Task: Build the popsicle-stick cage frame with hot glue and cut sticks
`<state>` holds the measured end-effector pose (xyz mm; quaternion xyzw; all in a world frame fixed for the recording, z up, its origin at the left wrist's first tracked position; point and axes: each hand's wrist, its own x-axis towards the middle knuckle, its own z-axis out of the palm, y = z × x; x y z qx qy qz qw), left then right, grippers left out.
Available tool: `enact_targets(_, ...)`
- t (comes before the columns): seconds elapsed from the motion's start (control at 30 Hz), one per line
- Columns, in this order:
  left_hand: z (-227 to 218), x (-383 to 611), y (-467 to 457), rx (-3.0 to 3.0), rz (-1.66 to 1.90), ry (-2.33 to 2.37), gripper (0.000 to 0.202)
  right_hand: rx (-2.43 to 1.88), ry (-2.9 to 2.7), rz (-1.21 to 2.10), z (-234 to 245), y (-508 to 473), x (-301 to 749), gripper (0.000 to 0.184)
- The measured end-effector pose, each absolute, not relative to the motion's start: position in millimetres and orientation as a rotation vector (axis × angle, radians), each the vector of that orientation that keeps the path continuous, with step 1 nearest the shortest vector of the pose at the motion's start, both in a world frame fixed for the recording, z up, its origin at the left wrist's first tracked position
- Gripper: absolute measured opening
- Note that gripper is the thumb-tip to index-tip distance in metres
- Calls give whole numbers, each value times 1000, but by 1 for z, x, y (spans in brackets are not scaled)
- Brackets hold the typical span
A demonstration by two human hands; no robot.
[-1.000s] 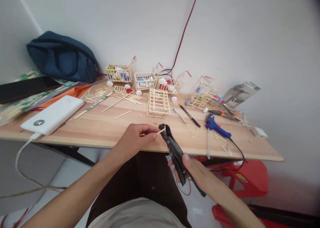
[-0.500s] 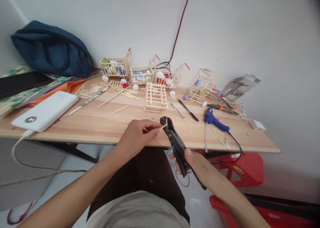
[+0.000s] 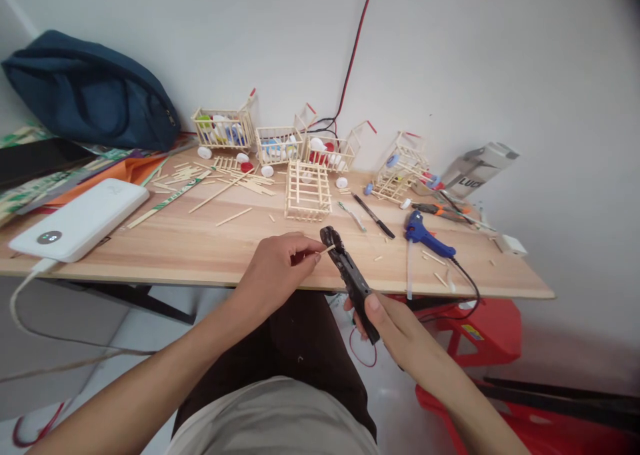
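Taking the head of the black cutter [image 3: 356, 283] as the dial's centre, the left hand [image 3: 277, 265] sits at eight o'clock, its grip pinching a thin stick [image 3: 328, 249] whose far end meets the cutter's head above the bench [image 3: 225, 255]. The right hand [image 3: 393, 318], at five o'clock, has its grip clenched around the cutter's handles. A stick basket [image 3: 308, 192] sits at eleven, a pen [image 3: 374, 216] at two, a blue glue gun [image 3: 430, 236] at three.
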<state>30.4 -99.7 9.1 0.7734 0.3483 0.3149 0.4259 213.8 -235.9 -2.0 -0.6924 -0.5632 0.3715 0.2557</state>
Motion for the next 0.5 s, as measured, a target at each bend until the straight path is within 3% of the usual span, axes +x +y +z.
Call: enact_targets(0.5, 5, 40, -102, 2028, 836, 829, 21, -1849, -1468, 935, -12, -240, 210, 47)
